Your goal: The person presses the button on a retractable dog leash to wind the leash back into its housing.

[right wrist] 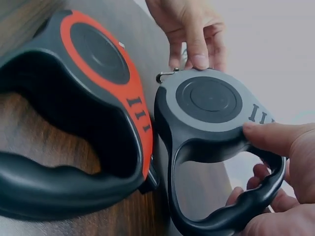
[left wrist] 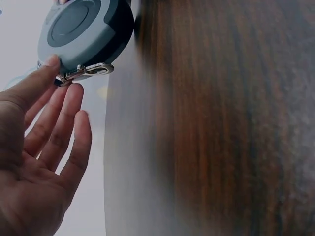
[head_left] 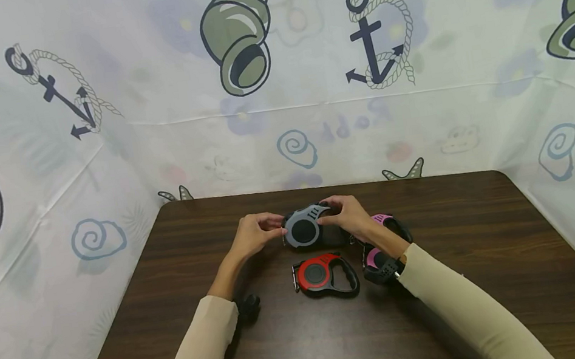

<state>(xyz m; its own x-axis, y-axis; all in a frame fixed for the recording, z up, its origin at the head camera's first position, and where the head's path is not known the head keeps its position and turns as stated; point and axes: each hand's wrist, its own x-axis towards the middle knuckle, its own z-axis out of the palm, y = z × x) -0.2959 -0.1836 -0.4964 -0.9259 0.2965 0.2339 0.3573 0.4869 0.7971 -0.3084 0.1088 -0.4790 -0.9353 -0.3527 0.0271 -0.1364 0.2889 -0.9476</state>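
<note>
A grey-and-black retractable dog leash (head_left: 303, 228) is held between both hands near the far side of the table. My left hand (head_left: 257, 233) pinches its front end, thumb on the rim beside the metal clip (left wrist: 88, 72). The right hand (head_left: 346, 215) grips the handle side, its thumb on the grey casing and fingers around the black handle (right wrist: 256, 204). Nearer to me, a red-and-black retractable leash (head_left: 316, 273) lies on the table with its handle toward the right. In the right wrist view this red leash (right wrist: 135, 105) looms large beside the grey one.
Pink-and-black leash parts (head_left: 383, 218) show on both sides of the right forearm, which partly covers them. The dark wood table (head_left: 311, 348) ends at a printed cloth backdrop (head_left: 314, 133) behind and at the sides.
</note>
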